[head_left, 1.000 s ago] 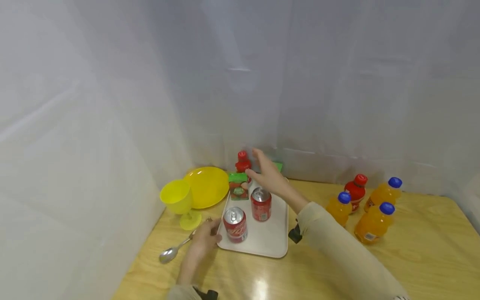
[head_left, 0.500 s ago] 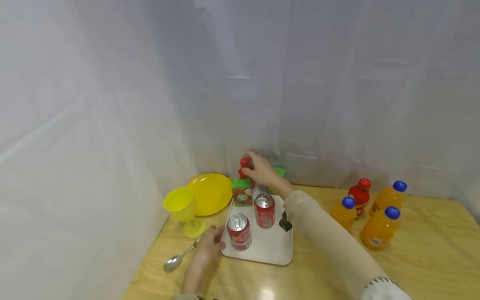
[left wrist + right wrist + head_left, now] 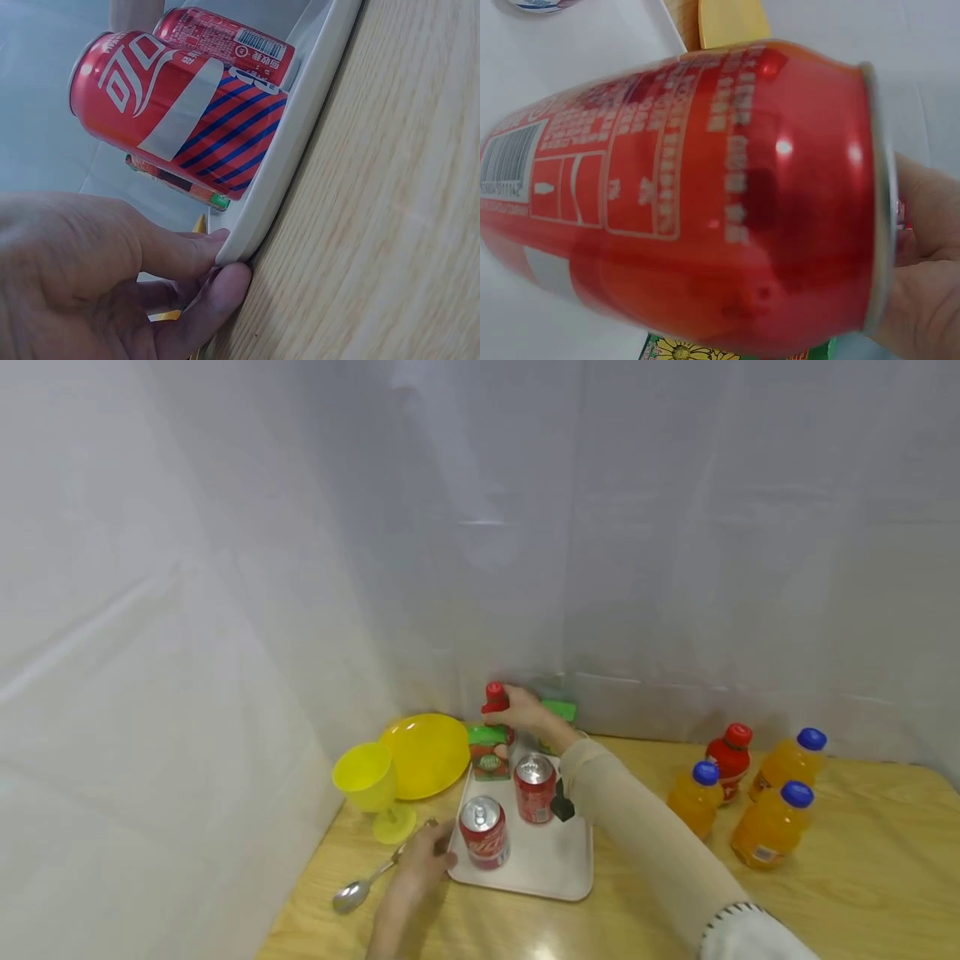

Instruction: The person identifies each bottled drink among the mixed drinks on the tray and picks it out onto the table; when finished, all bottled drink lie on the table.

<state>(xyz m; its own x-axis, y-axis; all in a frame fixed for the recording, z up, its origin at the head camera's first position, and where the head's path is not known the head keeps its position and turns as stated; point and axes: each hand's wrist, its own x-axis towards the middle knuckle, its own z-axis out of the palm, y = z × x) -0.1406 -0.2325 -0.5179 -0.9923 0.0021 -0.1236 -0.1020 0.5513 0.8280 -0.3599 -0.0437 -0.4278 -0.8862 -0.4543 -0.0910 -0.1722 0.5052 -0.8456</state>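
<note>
My left hand [image 3: 426, 856] pinches the near left corner of a white tray [image 3: 536, 872]; the left wrist view shows thumb and fingers on the tray's rim [image 3: 259, 217]. At the back my right hand [image 3: 525, 712] grips a red bottle [image 3: 494, 695] with a red cap, its lower part hidden. Two red soda cans stand upright on the tray: a front can [image 3: 483, 833] near my left hand and a rear can [image 3: 535, 789] below my right forearm. That rear can [image 3: 705, 202] fills much of the right wrist view. A green-topped snack packet [image 3: 491, 753] stands in front of the bottle.
Left of the tray are a yellow plate [image 3: 427, 756], a yellow goblet [image 3: 367, 781] and a spoon [image 3: 356, 892]. Another green packet [image 3: 558, 712] is behind the right wrist. On the right stand several orange drink bottles [image 3: 772, 827] and another red bottle [image 3: 729, 764]. White sheeting borders the table.
My right hand has come down from above the red bottle and closed round it. My left hand keeps its hold on the tray. The head view has shifted slightly.
</note>
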